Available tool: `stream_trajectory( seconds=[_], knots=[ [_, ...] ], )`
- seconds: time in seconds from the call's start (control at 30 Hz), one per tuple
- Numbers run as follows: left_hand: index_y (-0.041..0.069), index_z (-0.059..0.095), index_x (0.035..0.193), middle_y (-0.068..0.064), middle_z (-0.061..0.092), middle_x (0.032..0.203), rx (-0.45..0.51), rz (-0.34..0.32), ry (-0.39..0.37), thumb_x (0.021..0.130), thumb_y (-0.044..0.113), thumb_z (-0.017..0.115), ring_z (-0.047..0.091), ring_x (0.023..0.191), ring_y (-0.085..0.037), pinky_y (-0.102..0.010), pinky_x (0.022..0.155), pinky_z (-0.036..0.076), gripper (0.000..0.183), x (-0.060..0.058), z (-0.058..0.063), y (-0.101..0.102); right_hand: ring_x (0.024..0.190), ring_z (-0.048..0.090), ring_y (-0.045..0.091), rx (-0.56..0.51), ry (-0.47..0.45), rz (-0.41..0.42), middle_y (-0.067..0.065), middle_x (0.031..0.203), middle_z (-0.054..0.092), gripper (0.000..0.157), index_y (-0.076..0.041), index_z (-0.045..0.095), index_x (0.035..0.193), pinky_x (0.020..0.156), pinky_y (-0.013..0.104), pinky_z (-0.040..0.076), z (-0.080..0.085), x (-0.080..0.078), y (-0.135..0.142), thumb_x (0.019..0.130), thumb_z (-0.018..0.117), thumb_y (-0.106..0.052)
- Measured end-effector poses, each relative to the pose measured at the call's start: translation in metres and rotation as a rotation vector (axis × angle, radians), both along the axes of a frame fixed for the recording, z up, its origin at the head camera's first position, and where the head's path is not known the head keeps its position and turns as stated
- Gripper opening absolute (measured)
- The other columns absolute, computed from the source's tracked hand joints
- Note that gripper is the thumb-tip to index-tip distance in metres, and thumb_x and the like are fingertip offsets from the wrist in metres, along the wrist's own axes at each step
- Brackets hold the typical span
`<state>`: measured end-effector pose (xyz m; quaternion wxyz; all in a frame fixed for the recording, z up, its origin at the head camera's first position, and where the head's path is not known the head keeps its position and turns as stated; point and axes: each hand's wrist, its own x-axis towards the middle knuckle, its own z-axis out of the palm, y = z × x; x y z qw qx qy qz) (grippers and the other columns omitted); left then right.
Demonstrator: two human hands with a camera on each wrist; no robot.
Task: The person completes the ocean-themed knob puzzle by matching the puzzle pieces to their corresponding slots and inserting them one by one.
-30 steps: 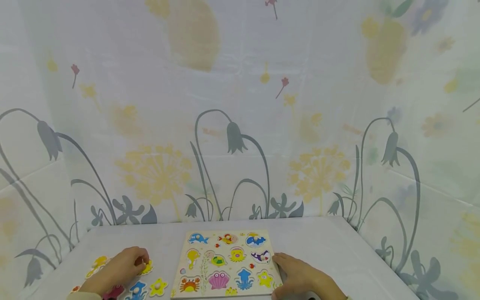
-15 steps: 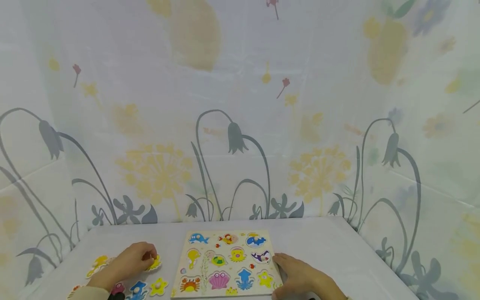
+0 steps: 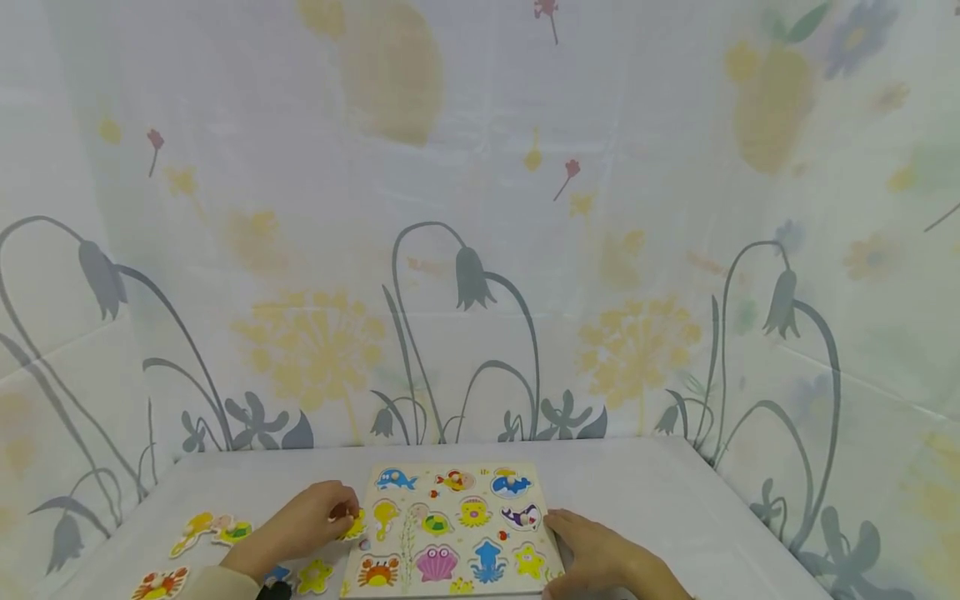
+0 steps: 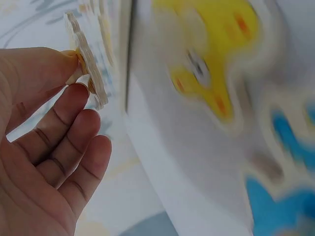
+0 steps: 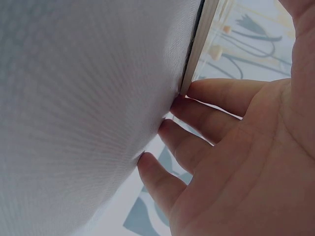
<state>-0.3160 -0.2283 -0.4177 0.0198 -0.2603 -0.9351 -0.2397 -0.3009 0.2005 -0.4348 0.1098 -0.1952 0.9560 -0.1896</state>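
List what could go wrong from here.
The left hand pinches just a small part of the yellow piece, so it could twist or slip. The left forearm partly hides the blue piece in the head view and might nudge it. The right hand touches the puzzle board at its edge; pushing could shift it.

Over there, the puzzle board [image 3: 461,538] lies on the table [image 3: 630,483], a hanging sheet [image 3: 480,350] behind it. The right hand [image 3: 603,552] rests against its right edge; the left hand [image 3: 307,521] holds a puzzle piece [image 3: 356,527] at its left edge. Left of it lie the star piece [image 3: 315,575], then the turtle piece [image 3: 239,532], the seahorse piece [image 3: 193,533] and, farthest, the crab piece [image 3: 160,585].
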Motion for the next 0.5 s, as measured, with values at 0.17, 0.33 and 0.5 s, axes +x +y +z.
stream_trajectory(
  seconds=[0.17,0.33,0.5],
  knots=[
    [0.021,0.063,0.082,0.013,0.05,0.075,0.02,-0.068,0.037,0.086,0.013,0.067,0.044,0.07,-0.004,-0.026,0.064,0.04,0.009,-0.003,-0.003,0.022,0.131,0.038,0.039,0.001,0.002,-0.011,0.014,0.143,0.044,0.097,-0.004,0.048,0.137,0.103,0.058,0.03,-0.003,0.0,-0.001,0.062,0.08,-0.056],
    [0.019,0.064,0.082,0.014,0.05,0.075,0.03,-0.091,0.024,0.086,0.013,0.067,0.045,0.07,-0.005,-0.027,0.065,0.041,0.008,-0.004,-0.005,0.042,0.131,0.039,0.038,0.014,0.003,-0.013,0.013,0.143,0.044,0.096,-0.005,0.049,0.137,0.103,0.058,0.031,-0.005,0.001,-0.002,0.062,0.079,-0.057],
    [0.019,0.065,0.084,0.016,0.05,0.075,0.009,-0.11,0.044,0.087,0.017,0.067,0.045,0.071,-0.005,-0.026,0.067,0.042,0.004,-0.008,-0.004,0.059,0.131,0.039,0.038,0.014,0.007,-0.006,0.013,0.143,0.044,0.098,-0.005,0.048,0.138,0.103,0.058,0.03,-0.003,0.0,-0.001,0.062,0.078,-0.059]
  ],
)
